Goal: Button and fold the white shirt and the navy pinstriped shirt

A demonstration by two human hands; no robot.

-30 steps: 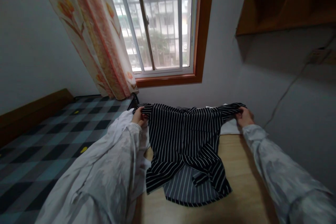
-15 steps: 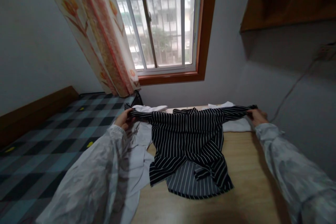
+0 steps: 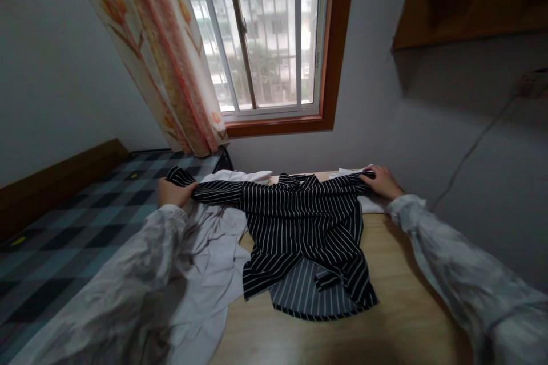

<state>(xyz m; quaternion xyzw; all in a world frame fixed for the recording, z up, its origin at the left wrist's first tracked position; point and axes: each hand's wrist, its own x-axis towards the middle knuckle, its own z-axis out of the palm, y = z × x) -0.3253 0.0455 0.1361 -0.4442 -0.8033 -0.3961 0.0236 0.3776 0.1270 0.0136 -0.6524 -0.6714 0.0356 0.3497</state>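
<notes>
A black shirt with white stripes lies spread on the light wooden table, its collar toward the window and its hem toward me. My left hand is closed round the left-hand sleeve, whose cuff end sticks up above the fist. At the other side my right hand grips the right-hand sleeve close to the shoulder; the rest of that sleeve is hidden or bunched there. Near the hem the front panels part and show the greyer inside of the back.
White garments are heaped along the table's left side, and another white cloth lies under the right sleeve. A bed with a checked cover stands at left. Behind are a curtain and window; a wooden shelf hangs upper right.
My left hand has moved left, drawing the left-hand sleeve out further. My right hand has come inward along the right-hand sleeve toward the shoulder. The shirt's body has shifted slightly left.
</notes>
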